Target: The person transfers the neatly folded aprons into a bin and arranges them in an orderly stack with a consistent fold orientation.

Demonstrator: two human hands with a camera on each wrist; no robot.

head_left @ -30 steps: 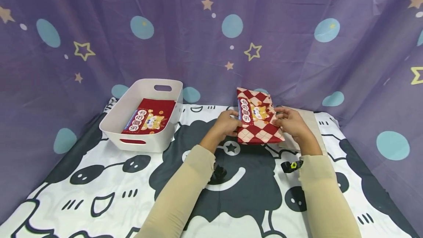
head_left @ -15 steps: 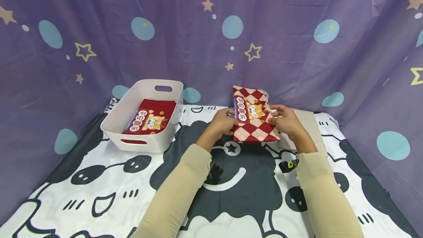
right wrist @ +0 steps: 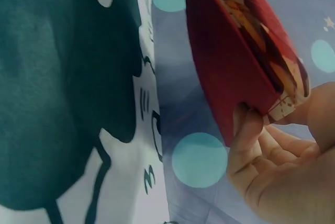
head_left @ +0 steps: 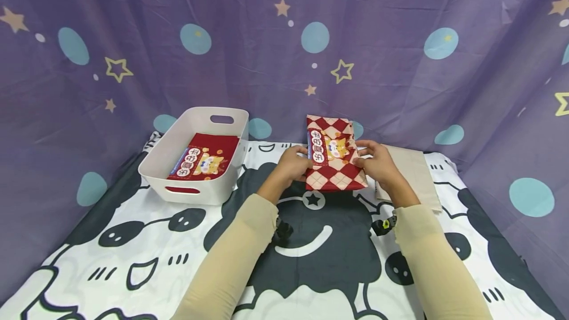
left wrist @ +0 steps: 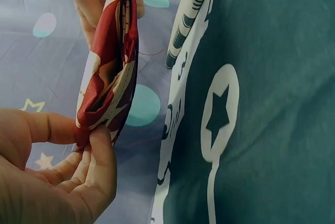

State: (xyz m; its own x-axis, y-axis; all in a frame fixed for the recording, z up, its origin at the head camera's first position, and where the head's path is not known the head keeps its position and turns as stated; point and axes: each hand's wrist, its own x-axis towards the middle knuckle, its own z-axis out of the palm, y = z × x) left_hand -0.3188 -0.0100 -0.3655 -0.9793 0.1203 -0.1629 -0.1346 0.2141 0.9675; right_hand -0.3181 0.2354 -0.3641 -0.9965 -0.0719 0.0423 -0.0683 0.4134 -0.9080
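Observation:
A folded cloth [head_left: 335, 154] in red and pale checks, with a cartoon animal and white lettering, is held up over the far part of the table. My left hand [head_left: 293, 164] pinches its left edge between thumb and fingers. On the opposite edge, my right hand [head_left: 378, 163] grips it the same way. In the left wrist view, the folded layers of the cloth [left wrist: 112, 67] appear edge-on above the left hand [left wrist: 68, 174]. The right wrist view shows its plain red side [right wrist: 230, 62], with the right hand [right wrist: 293, 166] at the corner.
On the left stands a white bin [head_left: 151, 172] with handle slots. Inside lies a red folded cloth [head_left: 206, 157] bearing a similar cartoon. A beige folded cloth [head_left: 411, 174] lies right of my right hand. A purple curtain [head_left: 266, 53] hangs behind the patterned tablecloth [head_left: 306, 270].
Both hands have shifted a little to the left with the checked cloth held between them. More of the beige cloth shows. The bin and its contents have stayed put.

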